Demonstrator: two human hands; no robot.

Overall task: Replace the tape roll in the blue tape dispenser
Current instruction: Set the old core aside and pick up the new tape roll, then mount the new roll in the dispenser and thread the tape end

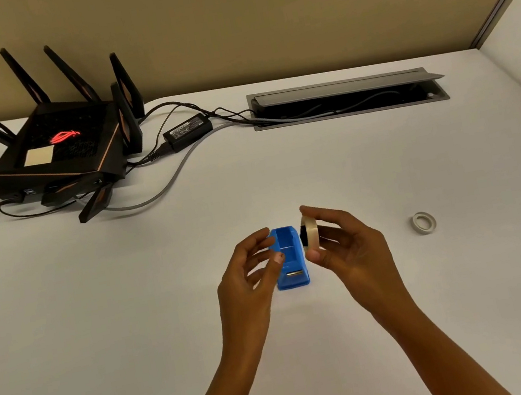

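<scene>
The blue tape dispenser (289, 256) stands on the white desk near the middle, its roll bay showing no tape. My left hand (250, 268) is at its left side, fingers apart, fingertips touching or close to its wall. My right hand (344, 245) hovers just right of the dispenser and grips a pale tape roll (310, 234) on edge between thumb and fingers; a black hub shows in the roll's centre. A second tape roll (423, 223), thin and whitish, lies flat on the desk further right.
A black router (59, 152) with several antennas sits at the back left, with a power adapter (187, 131) and cables trailing to an open cable tray (347, 97) at the back. A beige partition rises behind the desk.
</scene>
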